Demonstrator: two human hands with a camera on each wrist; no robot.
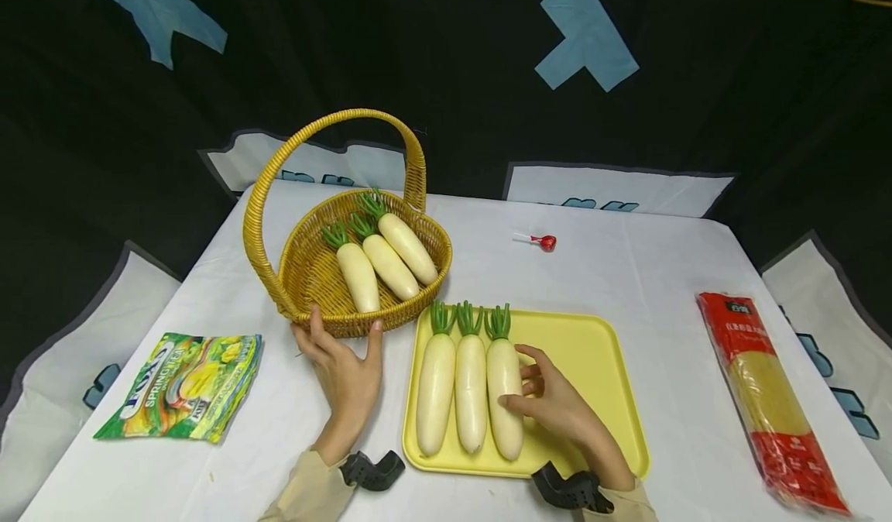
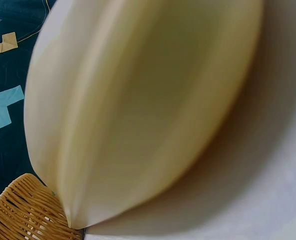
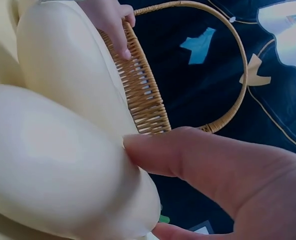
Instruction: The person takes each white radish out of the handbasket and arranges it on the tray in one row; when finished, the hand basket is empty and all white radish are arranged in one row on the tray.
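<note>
A golden wicker basket (image 1: 334, 322) with a tall arched handle holds three white radishes (image 1: 390, 266) with green tops. My left hand (image 1: 351, 375) touches the near outer side of the basket, fingers and thumb spread apart at its rim. Three more white radishes (image 1: 471, 386) lie side by side on a yellow tray (image 1: 578, 336), green tops facing away. My right hand (image 1: 557, 402) pinches the rightmost radish (image 1: 505, 367), thumb over its upper surface and fingers along its right side. The right wrist view shows the thumb (image 3: 187, 155) against a radish (image 3: 63, 165).
A green and yellow snack bag (image 1: 184, 386) lies left of the basket. Beyond the tray is a red lollipop (image 1: 547, 242). A long red and yellow packet (image 1: 773, 406) lies at the right. A pale blurred shape (image 2: 148, 115) fills most of the left wrist view.
</note>
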